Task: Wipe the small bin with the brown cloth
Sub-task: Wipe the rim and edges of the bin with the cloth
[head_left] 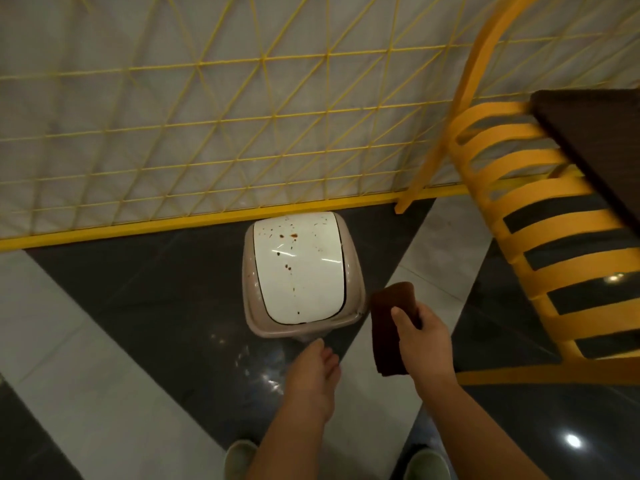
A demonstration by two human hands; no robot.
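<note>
— Glossy black-and-white floor tiles (145,306), yellow lattice fence (207,133) behind. Where's the small bin (301,271)?

— Against the fence, white lid spotted brown.

— The hands?

— Right hand (422,337), just right of the bin, grip closed on the brown cloth (389,327). Left hand (315,372) reaches forward below the bin, fingers loosely extended, holding nothing.
</note>
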